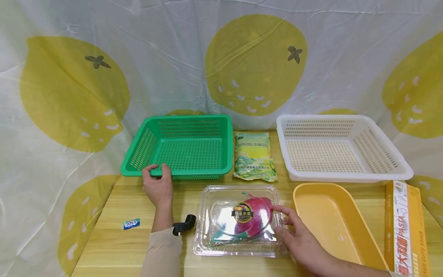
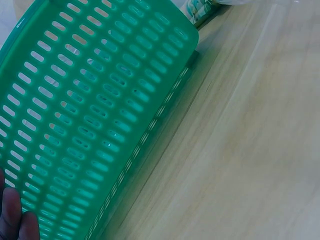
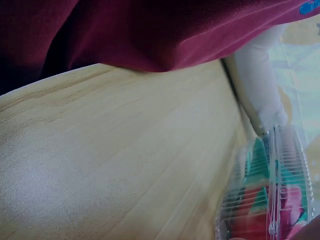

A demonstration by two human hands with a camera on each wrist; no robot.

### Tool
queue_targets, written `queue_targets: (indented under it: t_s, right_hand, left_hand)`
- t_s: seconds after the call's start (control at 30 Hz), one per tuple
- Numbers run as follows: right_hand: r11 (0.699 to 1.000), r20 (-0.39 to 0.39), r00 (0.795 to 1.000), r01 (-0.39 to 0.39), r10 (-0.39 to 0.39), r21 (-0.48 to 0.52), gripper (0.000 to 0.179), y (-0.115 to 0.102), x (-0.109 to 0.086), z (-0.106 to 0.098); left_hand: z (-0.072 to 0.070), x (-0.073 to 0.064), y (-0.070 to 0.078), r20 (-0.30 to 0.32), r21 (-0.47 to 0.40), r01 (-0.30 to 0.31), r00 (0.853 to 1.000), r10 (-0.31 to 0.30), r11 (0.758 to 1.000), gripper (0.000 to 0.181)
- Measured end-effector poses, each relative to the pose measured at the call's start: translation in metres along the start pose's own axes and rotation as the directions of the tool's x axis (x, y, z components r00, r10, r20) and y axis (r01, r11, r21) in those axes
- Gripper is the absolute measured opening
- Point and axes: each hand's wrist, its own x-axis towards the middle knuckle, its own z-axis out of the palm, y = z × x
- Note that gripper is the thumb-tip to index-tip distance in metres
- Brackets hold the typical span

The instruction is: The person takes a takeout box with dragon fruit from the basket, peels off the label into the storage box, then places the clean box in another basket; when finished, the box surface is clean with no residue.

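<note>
In the head view, my left hand grips the front rim of a green plastic basket, thumb and fingers at the rim. Its fingertips show against the slotted wall in the left wrist view. At the right edge of a clear plastic clamshell box, my right hand holds on with thumb and index finger. A black and gold label sits on the closed lid. Inside lies a red fruit with green tips that looks like a dragon fruit, also visible through the ribbed side in the right wrist view.
A green and yellow printed bag stands between the green basket and a white basket. Right of the box are a yellow-orange tray and an orange pasta box. A small blue gum pack lies at left.
</note>
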Motion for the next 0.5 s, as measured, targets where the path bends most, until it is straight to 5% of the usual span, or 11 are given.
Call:
queue_targets:
  t_s: [0.5]
  right_hand:
    - [0.999,0.059,0.997,0.051,-0.05,-0.015,0.054,0.0021,-0.0083,-0.0066]
  left_hand:
    - [-0.0005,0.0021,-0.0021,0.003,0.012,0.0,1.0,0.0,1.0,0.029]
